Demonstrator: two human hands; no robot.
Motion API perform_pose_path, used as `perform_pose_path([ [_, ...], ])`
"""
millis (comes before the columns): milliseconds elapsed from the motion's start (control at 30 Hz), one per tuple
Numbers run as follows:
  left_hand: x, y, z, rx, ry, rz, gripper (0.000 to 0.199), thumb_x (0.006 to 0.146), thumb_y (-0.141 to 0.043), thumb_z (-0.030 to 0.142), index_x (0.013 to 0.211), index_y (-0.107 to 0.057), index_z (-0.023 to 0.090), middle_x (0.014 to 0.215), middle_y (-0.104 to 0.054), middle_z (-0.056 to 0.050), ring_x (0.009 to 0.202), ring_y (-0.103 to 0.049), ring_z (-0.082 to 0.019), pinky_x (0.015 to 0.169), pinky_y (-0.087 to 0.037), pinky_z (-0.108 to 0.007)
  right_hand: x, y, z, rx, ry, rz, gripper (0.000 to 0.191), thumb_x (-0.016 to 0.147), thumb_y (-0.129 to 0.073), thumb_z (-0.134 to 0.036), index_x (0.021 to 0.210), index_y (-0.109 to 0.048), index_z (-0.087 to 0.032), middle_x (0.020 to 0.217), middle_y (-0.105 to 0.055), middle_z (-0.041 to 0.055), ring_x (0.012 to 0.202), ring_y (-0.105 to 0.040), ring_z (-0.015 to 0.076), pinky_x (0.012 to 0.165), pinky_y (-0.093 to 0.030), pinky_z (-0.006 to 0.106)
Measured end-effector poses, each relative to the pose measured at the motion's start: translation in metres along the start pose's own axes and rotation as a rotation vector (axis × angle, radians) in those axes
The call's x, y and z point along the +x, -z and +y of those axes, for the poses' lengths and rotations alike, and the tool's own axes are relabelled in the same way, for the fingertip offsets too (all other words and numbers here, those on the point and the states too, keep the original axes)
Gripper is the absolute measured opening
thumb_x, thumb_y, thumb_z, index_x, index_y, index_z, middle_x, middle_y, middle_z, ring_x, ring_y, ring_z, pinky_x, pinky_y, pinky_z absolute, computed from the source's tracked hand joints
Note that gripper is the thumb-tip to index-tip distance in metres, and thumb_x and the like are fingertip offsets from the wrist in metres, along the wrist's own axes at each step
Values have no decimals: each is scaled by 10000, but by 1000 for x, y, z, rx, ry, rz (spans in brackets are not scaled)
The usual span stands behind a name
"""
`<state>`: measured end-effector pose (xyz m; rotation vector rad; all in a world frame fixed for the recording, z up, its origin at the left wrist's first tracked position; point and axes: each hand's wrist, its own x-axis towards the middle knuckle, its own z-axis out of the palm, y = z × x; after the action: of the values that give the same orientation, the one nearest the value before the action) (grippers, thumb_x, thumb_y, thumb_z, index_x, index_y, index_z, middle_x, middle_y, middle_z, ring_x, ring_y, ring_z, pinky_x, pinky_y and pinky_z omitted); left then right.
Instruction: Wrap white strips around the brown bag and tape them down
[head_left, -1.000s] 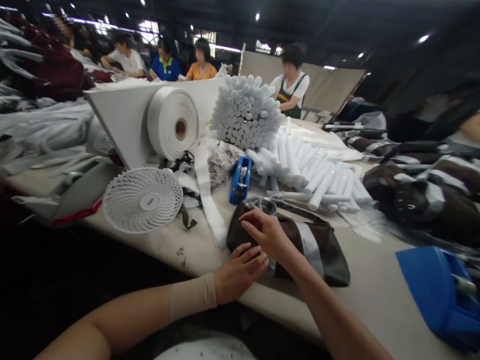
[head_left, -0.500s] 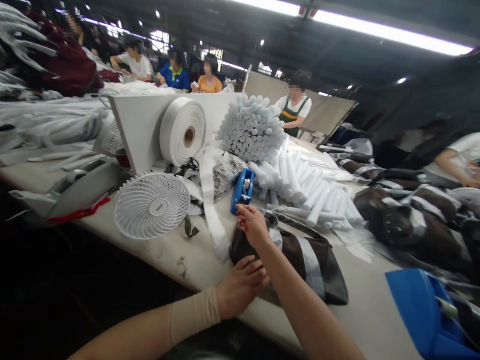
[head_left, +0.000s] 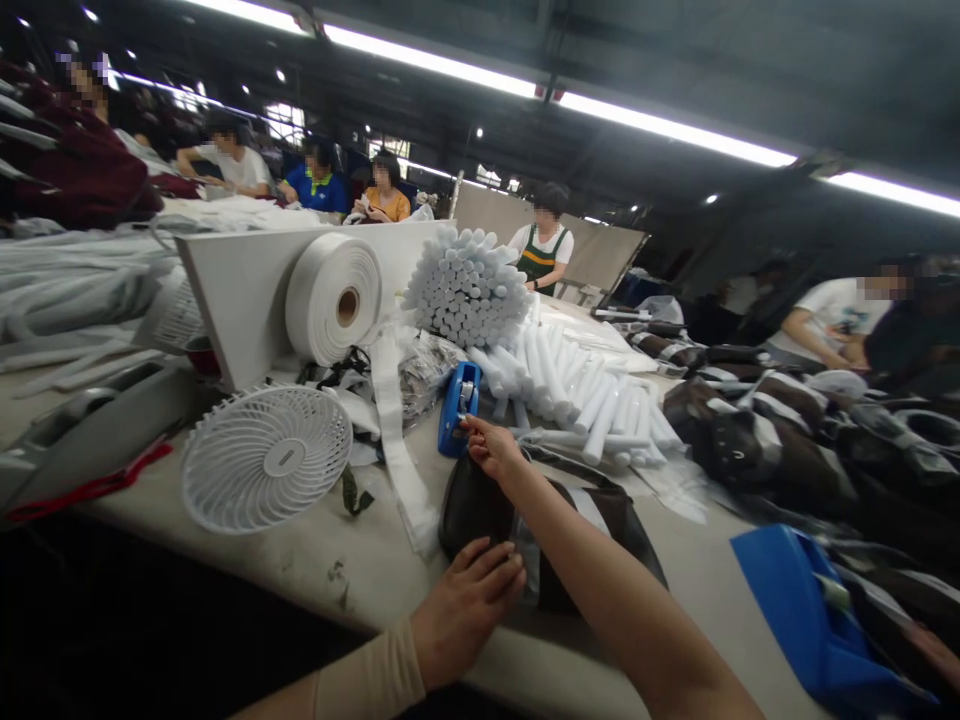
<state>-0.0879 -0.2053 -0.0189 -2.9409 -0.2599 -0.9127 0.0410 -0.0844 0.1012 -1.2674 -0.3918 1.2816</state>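
Pinching at the tape dispenser (head_left: 453, 408), right hand (head_left: 498, 454) (contents unclear) could topple it by tugging; left hand (head_left: 466, 612) rests unclenched on bag (head_left: 478, 502).

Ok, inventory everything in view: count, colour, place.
Elongated leathery handbag: one, dark brown, near edge
Small plastic tape dispenser: one, blue, beyond handbag
Angular plastic object: one, blue, right
Round slatted plastic guard: one, white, left
Long plastic device: one, grey, far left
Wide strip roll: one, white, left
Upright board: one, white, left
Cylindrical rods: many, white, centre
Leathery bags: several, brown, right
Worktable: one, beige, beneath
Workers: at least five, mixed clothing, background
Left hand: one, bare, on handbag
Right hand: one, bare, at tape dispenser
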Motion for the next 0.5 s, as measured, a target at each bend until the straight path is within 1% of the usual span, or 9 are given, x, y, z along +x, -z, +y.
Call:
perform_pose_path([
  [100,0,-1,1,-8,4,8,459,961,-396,164,1420,-417,148,1469,-474,-38,1430,-280,-205,1189,-205,-397,1,-5,0,9,32,24,218,848,-600,-63,660,-510,-129,478,-343,-101,327,-247,-14,284,-153,90],
  [200,-1,-1,1,-8,5,41,440,977,-397,207,1413,-426,157,1450,-496,-35,1423,-298,-195,1191,-205,-383,-2,-6,1,17,58,26,211,844,-583,-61,657,-512,-129,474,-347,-99,335,-263,-9,286,-165,90],
  [300,-1,-1,0,-3,3,54,438,980,-406,234,1411,-428,161,1438,-508,-42,1416,-314,-192,1186,-213,-376,-5,-4,5,18,50,48,244,847,-575,-68,636,-477,-142,471,-348,-99,340,-274,-6,291,-184,83],
  [400,-1,-2,0,0,-2,53,443,976,-412,243,1410,-428,158,1438,-507,-51,1416,-317,-197,1179,-224,-383,-5,-1,7,7,9,68,251,887,-574,-129,653,-484,-141,469,-343,-100,335,-277,-4,292,-199,75],
  [500,-1,-3,0,-17,4,61,433,980,-394,222,1407,-434,160,1439,-507,-39,1419,-313,-196,1184,-205,-380,-3,0,7,-3,-37,78,266,915,-590,-221,677,-515,-128,470,-338,-101,329,-283,-5,294,-224,70],
])
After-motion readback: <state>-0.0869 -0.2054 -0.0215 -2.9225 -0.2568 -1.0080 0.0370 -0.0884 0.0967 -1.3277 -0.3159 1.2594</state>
